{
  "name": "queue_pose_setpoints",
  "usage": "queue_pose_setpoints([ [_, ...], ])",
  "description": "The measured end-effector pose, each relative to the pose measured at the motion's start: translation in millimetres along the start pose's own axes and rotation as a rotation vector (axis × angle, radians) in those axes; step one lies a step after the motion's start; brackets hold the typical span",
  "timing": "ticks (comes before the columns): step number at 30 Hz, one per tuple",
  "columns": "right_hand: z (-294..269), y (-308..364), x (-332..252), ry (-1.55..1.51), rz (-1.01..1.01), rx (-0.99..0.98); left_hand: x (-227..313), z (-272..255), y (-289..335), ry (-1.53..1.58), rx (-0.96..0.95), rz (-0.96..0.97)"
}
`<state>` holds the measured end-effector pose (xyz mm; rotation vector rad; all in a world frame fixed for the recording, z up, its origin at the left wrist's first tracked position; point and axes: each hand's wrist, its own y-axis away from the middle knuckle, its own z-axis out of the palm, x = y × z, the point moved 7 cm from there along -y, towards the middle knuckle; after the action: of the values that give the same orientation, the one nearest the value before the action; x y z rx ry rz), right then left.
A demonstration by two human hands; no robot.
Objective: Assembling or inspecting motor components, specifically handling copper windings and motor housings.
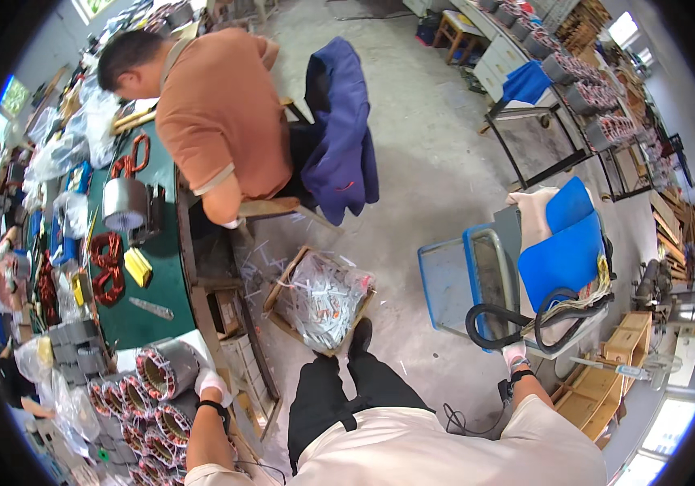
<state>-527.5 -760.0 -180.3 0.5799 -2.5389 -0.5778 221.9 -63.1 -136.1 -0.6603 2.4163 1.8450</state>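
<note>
My left hand (213, 384), in a white glove, rests against the outer side of a motor stator (167, 368) with copper-and-white windings, at the near end of the green-topped bench. Its fingers are partly hidden by the stator, so their grip cannot be made out. My right hand (515, 355), also in a pale glove, is at the black looped armrest (497, 312) of a blue chair (558, 267); its fingers appear closed round the armrest's lower part. A bundle of pale wires (598, 283) lies along the chair's side.
A box of white paper scraps (323, 300) stands by my feet. Blue-rimmed plastic bins (448, 279) stand beside the chair. At the bench (153, 292) a seated co-worker (222, 113) bends over; copper coils (108, 267) and a grey motor housing (125, 202) lie there.
</note>
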Motion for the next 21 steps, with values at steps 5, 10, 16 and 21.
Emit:
queue_pose_setpoints([
  [5,-17,24,-12,0.048,0.027,-0.002,1,-6,-24,-0.177,-0.043,0.01],
  [10,-73,36,-25,-0.662,0.349,0.185,-11,-44,24,0.184,-0.076,-0.214],
  [16,-51,37,6,-0.724,0.452,0.161,-31,-24,-4,0.634,0.136,-0.506],
  [21,-63,35,-19,-0.722,0.421,0.093,-31,6,-23,0.287,-0.01,-0.296],
])
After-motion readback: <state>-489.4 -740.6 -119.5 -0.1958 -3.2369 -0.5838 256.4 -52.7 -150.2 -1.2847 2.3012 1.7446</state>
